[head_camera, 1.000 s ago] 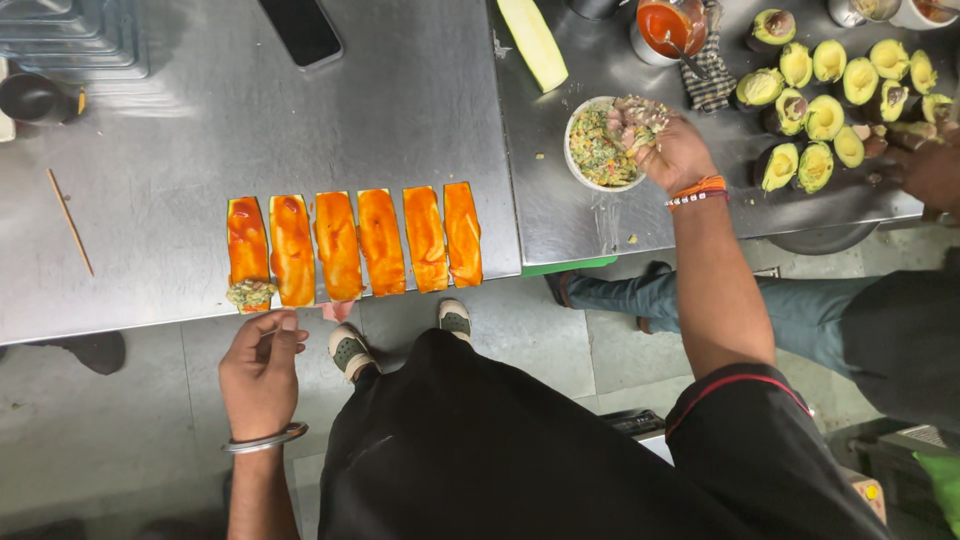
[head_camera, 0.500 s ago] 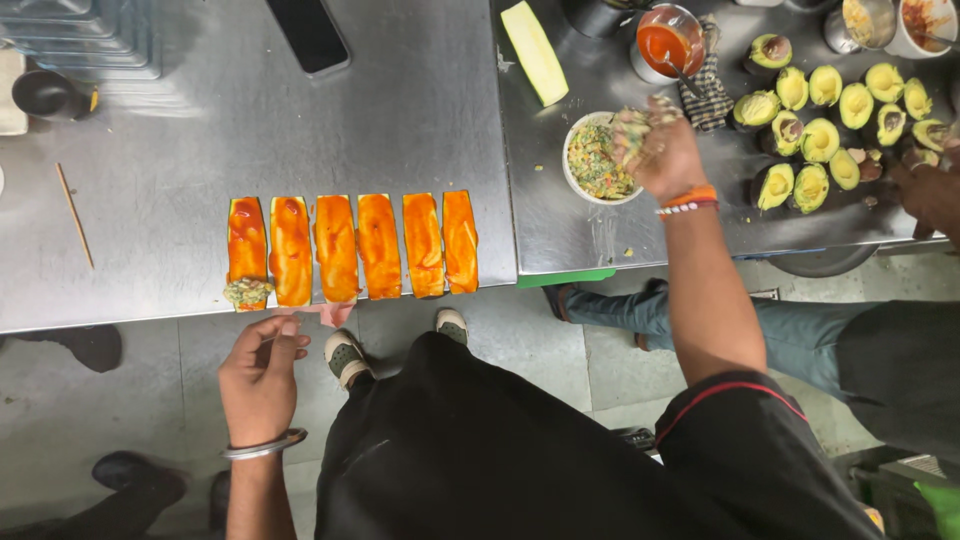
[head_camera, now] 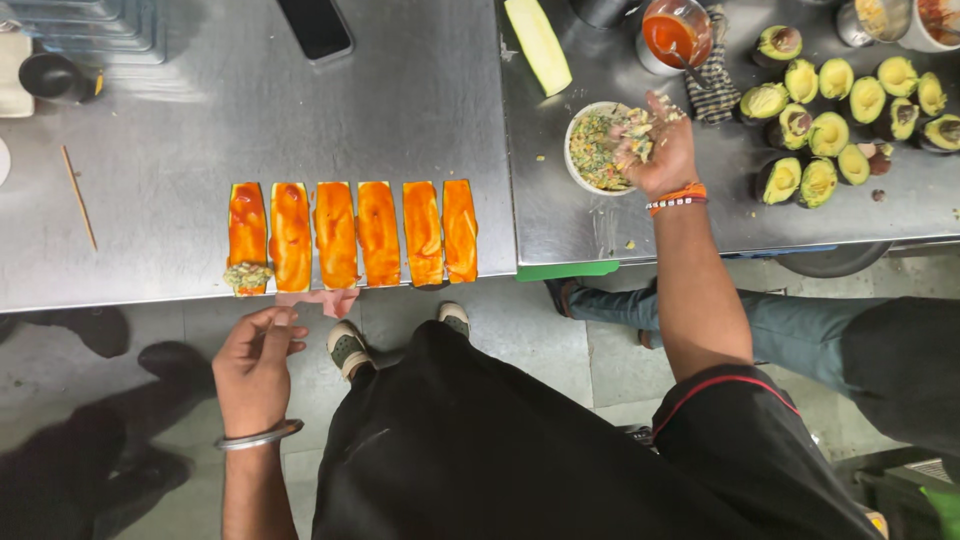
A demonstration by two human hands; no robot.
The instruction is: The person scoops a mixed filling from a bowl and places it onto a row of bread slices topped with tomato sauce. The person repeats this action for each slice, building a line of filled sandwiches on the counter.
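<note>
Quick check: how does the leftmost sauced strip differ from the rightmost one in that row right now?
The leftmost strip carries a small mound of chopped filling at its near end; the rightmost strip carries none. The leftmost strip lies nearest the left hand, which hovers below the table edge; the rightmost strip lies nearer the bowl where the right hand scoops filling. Both lie flat, parallel and coated in orange-red sauce.

White bowl [head_camera: 590,150] of chopped green-yellow filling on steel counter, clump of filling [head_camera: 640,135] lifted above its rim

Brushed matt steel table [head_camera: 300,110], glossy wet sauce on the strips [head_camera: 350,232], glossy black phone [head_camera: 315,27], thin wooden skewer [head_camera: 78,196]
</note>
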